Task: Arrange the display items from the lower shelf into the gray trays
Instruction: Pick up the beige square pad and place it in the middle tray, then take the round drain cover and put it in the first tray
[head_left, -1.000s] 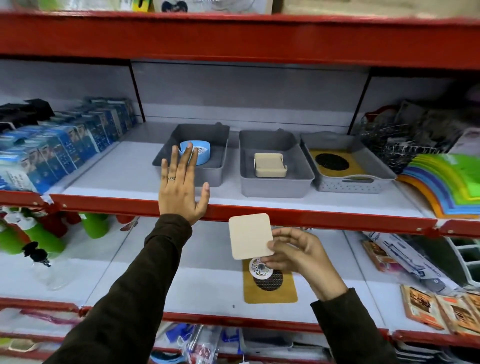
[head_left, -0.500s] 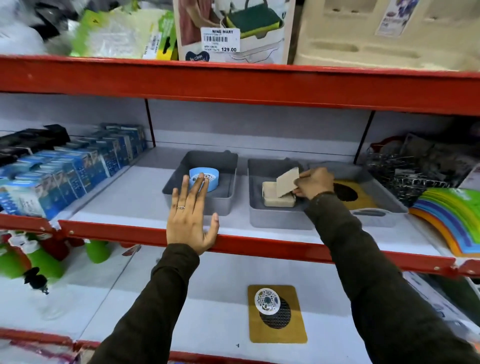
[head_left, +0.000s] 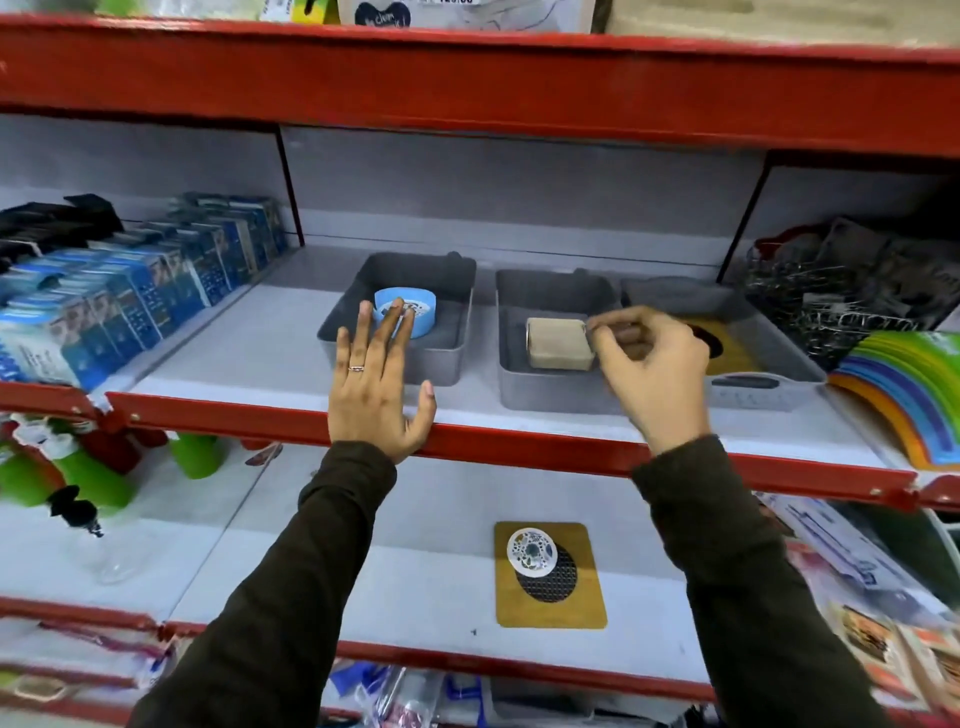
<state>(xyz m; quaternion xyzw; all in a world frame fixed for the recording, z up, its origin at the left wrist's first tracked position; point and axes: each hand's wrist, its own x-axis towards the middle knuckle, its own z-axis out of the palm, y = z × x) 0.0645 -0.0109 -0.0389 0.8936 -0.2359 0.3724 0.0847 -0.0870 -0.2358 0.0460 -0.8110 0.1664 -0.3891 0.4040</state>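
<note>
Three gray trays (head_left: 400, 358) sit side by side on a red-edged upper shelf (head_left: 519, 447), flanked by blue boxes (head_left: 130, 296) and rainbow-colored mats (head_left: 904, 389); on the lower shelf (head_left: 415, 571) lies a tan mat (head_left: 587, 608).

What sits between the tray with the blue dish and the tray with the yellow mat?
In the head view, the middle gray tray sits there, holding beige squares; the right hand hovers over it.

Head camera, facing the shelves

It looks forward and slightly down from close range, the trays (head_left: 395, 364) at centre and the lower shelf (head_left: 415, 561) beneath.
</note>
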